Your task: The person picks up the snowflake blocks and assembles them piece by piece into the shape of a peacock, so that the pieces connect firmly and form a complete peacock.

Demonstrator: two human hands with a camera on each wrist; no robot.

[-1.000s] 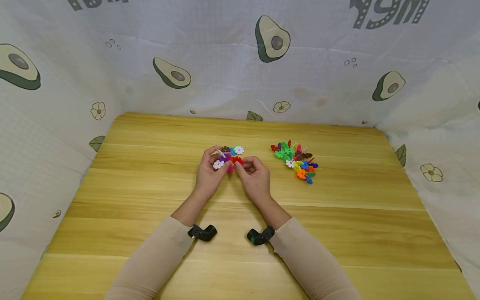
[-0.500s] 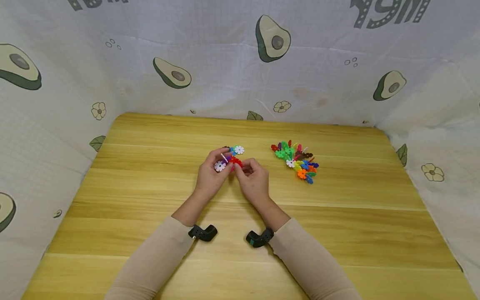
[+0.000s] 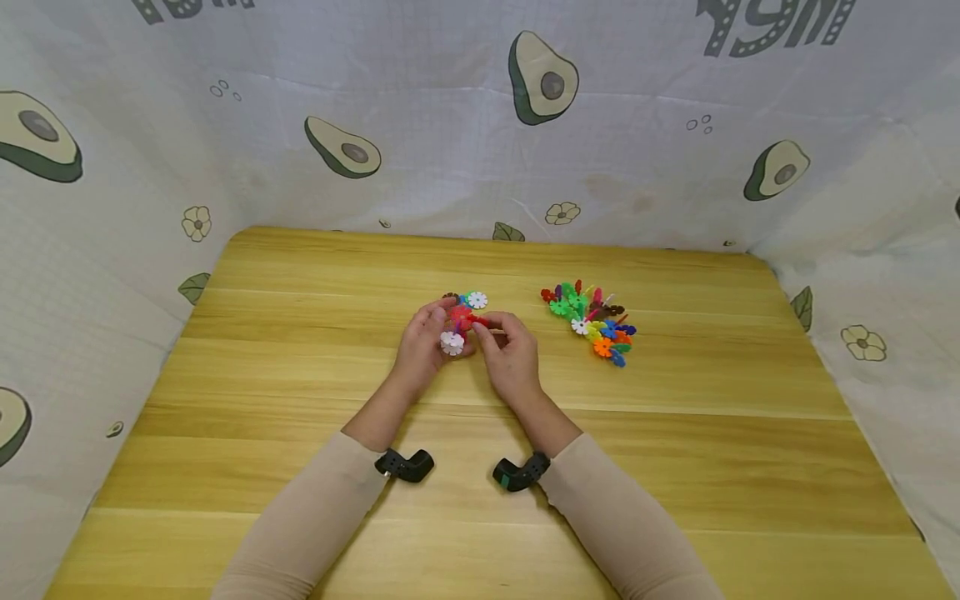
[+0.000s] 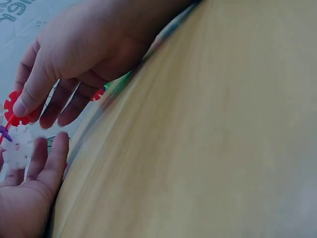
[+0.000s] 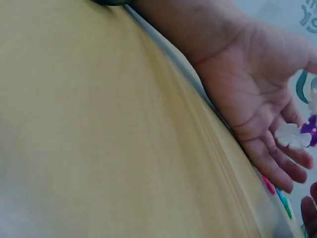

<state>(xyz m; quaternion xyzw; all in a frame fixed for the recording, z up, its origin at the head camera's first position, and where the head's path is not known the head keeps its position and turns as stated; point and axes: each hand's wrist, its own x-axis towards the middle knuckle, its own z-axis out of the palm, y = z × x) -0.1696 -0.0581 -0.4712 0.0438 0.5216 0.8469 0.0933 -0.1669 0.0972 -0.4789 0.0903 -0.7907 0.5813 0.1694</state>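
Observation:
A small assembly of plastic snowflake pieces [image 3: 459, 327] is held over the wooden table [image 3: 300, 375] between both hands. My left hand [image 3: 442, 330] cradles it on its fingers, with a white piece [image 3: 452, 342] toward me; the right wrist view shows that white piece [image 5: 292, 136] and a purple one [image 5: 312, 127] against the left fingers [image 5: 270, 158]. My right hand [image 3: 487, 327] pinches the red piece [image 3: 470, 318] at the assembly's right side. In the left wrist view the right thumb [image 4: 27, 96] presses on the red piece [image 4: 15, 111], above the white piece [image 4: 17, 148].
A loose pile of many-coloured snowflake pieces [image 3: 592, 325] lies to the right of my hands. A few joined pieces, white, blue and brown [image 3: 468, 299], lie just behind the hands. Avocado-print cloth [image 3: 480, 125] walls the table on three sides.
The assembly has been turned in my hands: the white piece swung from the left side down to the near side. Both hands stayed in place, close together.

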